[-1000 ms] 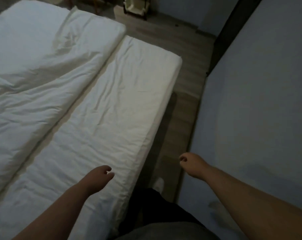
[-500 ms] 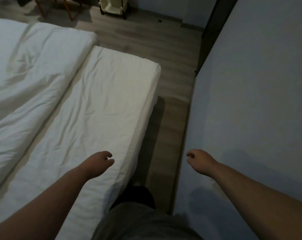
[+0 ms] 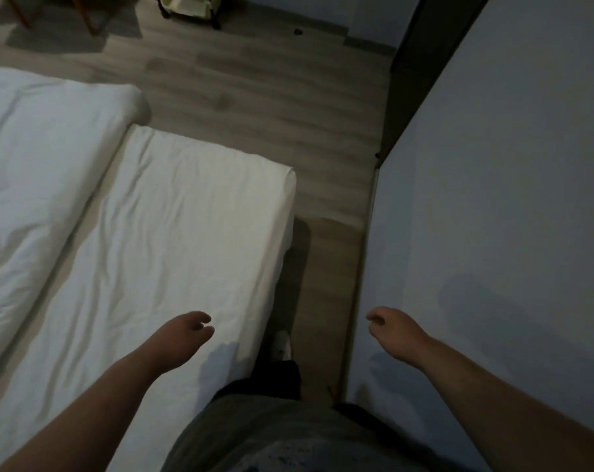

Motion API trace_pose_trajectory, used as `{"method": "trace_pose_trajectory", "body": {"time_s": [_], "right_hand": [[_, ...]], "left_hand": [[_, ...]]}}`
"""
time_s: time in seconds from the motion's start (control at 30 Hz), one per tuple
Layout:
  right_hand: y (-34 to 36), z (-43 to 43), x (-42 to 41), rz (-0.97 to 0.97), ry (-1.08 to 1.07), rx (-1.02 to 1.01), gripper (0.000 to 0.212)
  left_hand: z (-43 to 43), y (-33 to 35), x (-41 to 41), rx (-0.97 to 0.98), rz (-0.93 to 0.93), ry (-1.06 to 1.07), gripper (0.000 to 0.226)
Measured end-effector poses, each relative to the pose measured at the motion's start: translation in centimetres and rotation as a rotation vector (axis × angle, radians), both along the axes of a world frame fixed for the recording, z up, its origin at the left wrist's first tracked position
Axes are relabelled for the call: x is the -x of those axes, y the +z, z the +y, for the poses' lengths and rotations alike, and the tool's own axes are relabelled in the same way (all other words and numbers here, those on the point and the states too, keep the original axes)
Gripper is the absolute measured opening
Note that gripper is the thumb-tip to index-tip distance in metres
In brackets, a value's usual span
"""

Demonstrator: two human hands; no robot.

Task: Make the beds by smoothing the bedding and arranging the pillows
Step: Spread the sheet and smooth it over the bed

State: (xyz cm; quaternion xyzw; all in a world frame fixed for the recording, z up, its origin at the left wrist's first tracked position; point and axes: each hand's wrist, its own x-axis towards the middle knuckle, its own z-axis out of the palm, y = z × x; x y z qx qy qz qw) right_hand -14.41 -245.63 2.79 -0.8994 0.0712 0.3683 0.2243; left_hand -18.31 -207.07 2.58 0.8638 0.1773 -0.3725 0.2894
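Observation:
Two white duvets lie side by side on the bed. The near duvet [image 3: 173, 240] is fairly flat with light creases and reaches the bed's right edge. The far duvet [image 3: 40, 158] at the left is more rumpled. My left hand [image 3: 183, 335] hovers over the near duvet close to its right edge, fingers loosely curled and holding nothing. My right hand [image 3: 391, 330] hangs in front of the wall, loosely curled and empty. No pillow is in view.
A narrow strip of wooden floor [image 3: 326, 267] runs between the bed and a pale wall [image 3: 510, 199] on the right. At the top stand wooden chair legs [image 3: 91, 18] and a cream bin on wheels [image 3: 186, 8]. My foot [image 3: 283, 345] is beside the bed.
The view has shifted toward the foot of the bed, so more floor shows beyond it. Both hands stay loosely curled and empty in much the same pose.

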Motion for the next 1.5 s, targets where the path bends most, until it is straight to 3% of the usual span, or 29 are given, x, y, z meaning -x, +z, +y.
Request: {"method": "trace_pose_trajectory", "body": {"time_s": [0.13, 0.27, 0.7, 0.83, 0.97, 1.1, 1.27, 1.5], "right_hand": [[0.5, -0.4, -6.7, 0.014, -0.066, -0.029, 0.033], [0.9, -2.1, -13.5, -0.008, -0.110, -0.027, 0.032], [-0.3, -9.1, -47.0, 0.025, 0.200, 0.051, 0.028], [0.9, -8.8, -56.2, 0.036, 0.291, 0.090, 0.030], [0.7, -6.1, -64.3, 0.037, 0.324, 0.066, 0.023], [0.2, -2.0, -72.6, 0.056, 0.379, 0.092, 0.030], [-0.7, 4.1, -84.2, 0.047, 0.520, 0.116, 0.018], [0.8, 15.3, -96.5, 0.017, 0.701, 0.112, 0.029]], "left_hand": [[-0.5, -0.2, -7.4, -0.032, 0.087, -0.146, 0.041], [-2.5, -0.2, -14.6, 0.006, 0.063, -0.102, 0.037], [-10.8, -0.7, -40.6, 0.053, -0.036, 0.205, 0.035], [-12.2, 0.0, -47.3, 0.060, -0.011, 0.199, 0.037], [-10.7, 0.3, -54.1, 0.040, -0.007, 0.178, 0.037], [-6.8, -1.1, -60.2, 0.085, -0.031, 0.256, 0.029], [-1.8, -3.4, -67.9, 0.077, 0.015, 0.399, 0.034], [5.8, -0.8, -77.2, 0.088, 0.013, 0.544, 0.038]]}}
